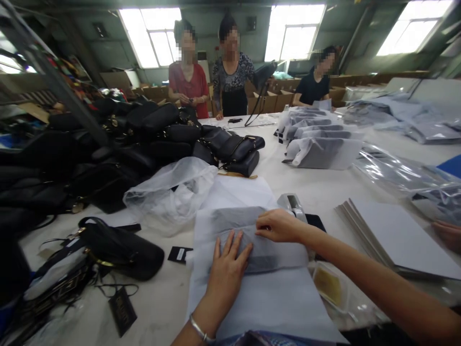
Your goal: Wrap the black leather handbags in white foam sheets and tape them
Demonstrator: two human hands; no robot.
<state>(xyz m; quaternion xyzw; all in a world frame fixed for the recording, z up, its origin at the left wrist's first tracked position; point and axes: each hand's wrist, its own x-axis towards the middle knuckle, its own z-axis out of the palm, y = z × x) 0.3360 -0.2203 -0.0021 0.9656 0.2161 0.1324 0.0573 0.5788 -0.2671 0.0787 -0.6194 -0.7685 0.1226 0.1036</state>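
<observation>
Daylight is being let in through bright windows [297,41] in the greenish wall [206,29], along which boxes [283,101], apparently cardboard, are being dimly lit, while a broad white-topped table [175,283] is being brightened below.

On the white surface [169,298], I see heaped black bags [144,120] left of the flat white paper sheet [273,307], stacked rectangular white cardboard [406,235] right.

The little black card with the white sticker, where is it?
In the head view, the card lies left of centre on the white table, between the nearest black bag and the white paper under the person's left hand.
</observation>
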